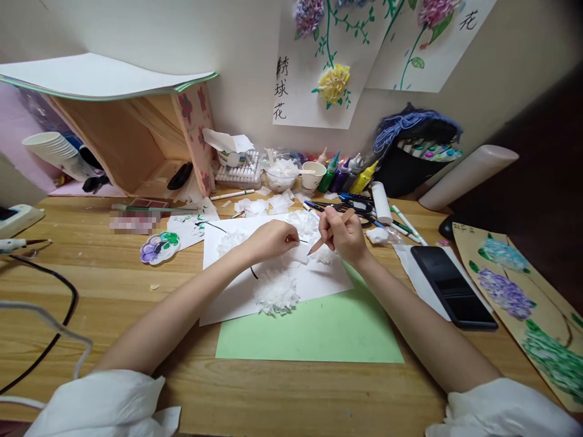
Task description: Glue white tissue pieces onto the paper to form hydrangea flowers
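My left hand (274, 240) is closed, thumb and fingers pinching a small white paper piece (298, 252) above the white sheet (228, 303). My right hand (342, 233) grips a pencil (322, 241), its tip close to that small piece. Several fluffy white paper flowers lie on the sheet; one flower (277, 292) is just below my left hand, another (231, 242) to its left, and another (304, 223) behind the hands. Dark curved lines show between them. Under the white sheet lies a green sheet (310, 334).
A paint palette (159, 247) sits at the left. Behind are scissors (359, 206), a bowl of paper scraps (281, 176), a paper cup (313, 177) and paint bottles (340, 176). A black phone (450, 285) lies at right, cables (68, 315) at left.
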Tool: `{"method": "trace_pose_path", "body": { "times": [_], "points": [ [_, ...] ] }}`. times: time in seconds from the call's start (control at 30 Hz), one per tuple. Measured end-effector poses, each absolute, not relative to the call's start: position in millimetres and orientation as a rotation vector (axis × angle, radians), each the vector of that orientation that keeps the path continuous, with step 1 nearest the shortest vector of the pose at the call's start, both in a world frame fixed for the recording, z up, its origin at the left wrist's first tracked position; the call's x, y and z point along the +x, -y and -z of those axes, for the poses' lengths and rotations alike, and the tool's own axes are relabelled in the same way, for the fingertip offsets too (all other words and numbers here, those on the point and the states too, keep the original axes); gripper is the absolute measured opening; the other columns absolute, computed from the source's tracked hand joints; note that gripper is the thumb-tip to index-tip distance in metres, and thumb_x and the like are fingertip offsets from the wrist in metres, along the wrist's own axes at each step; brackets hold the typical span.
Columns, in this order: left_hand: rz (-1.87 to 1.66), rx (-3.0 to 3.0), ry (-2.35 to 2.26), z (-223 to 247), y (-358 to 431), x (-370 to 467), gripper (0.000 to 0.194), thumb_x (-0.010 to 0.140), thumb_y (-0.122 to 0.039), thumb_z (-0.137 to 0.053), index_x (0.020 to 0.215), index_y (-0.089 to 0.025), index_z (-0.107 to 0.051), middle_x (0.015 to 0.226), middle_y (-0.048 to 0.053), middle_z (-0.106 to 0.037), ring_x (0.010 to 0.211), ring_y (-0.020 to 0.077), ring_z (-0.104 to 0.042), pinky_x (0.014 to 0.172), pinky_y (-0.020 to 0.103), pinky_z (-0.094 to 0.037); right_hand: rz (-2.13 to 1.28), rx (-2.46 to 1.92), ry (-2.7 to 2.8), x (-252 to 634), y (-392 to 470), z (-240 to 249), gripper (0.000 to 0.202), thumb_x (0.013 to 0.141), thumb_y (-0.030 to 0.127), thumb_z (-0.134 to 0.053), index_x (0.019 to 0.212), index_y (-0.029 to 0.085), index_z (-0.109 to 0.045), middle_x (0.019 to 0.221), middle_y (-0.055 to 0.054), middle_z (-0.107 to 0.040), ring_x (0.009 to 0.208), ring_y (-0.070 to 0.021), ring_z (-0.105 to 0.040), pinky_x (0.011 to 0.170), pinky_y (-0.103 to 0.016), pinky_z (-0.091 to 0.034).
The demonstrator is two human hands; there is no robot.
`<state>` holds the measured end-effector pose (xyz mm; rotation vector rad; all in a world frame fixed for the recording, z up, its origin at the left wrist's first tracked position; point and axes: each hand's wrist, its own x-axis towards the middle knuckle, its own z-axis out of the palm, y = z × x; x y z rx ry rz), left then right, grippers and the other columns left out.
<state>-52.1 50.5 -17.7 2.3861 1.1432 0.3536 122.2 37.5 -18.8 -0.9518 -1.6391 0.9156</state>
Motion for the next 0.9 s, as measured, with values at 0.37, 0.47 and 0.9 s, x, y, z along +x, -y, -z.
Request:
{"method": "trace_pose_path", "body": {
  "times": [0.37,0.47,0.9],
  "points": [
    [-0.380,2.462,-1.251,32.7,-50.1,-47.3,0.021,0.074,-0.017,-0.048,0.077,-0.014,-0.069,0.075,0.005,-0.069,0.066,0.0152,-0.058,0.061,0.024,-0.040,-0.697,-1.049,1.792,115.2,-35.7,26.5,0.055,0.092,0.045,-0.033,0.045,0.018,-0.045,0.032,0.004,-0.038,0.033,-0.0077,-0.046,0.039,-0.021,-0.032],
    [-0.372,2.455,-1.253,32.8,-50.2,-47.8,0.022,0.073,-0.016,-0.048,0.076,-0.014,-0.069,0.075,0.006,-0.069,0.066,0.0152,-0.058,0.061,0.024,-0.040,-0.627,-1.076,1.870,113.0,-35.3,29.5,0.056,0.092,0.046,-0.031,0.044,0.019,-0.046,0.031,0.003,-0.042,0.039,-0.0109,-0.054,0.042,-0.022,-0.035],
    [-0.237,2.423,-1.299,22.4,-56.9,-58.7,0.024,0.074,-0.014,-0.046,0.082,-0.014,-0.069,0.081,0.007,-0.070,0.071,0.0159,-0.060,0.062,0.023,-0.041,-0.728,-1.100,1.839,112.3,-38.8,42.9,0.056,0.091,0.048,-0.032,0.046,0.019,-0.047,0.031,0.003,-0.043,0.043,-0.0117,-0.058,0.046,-0.021,-0.038]
  ]
}}
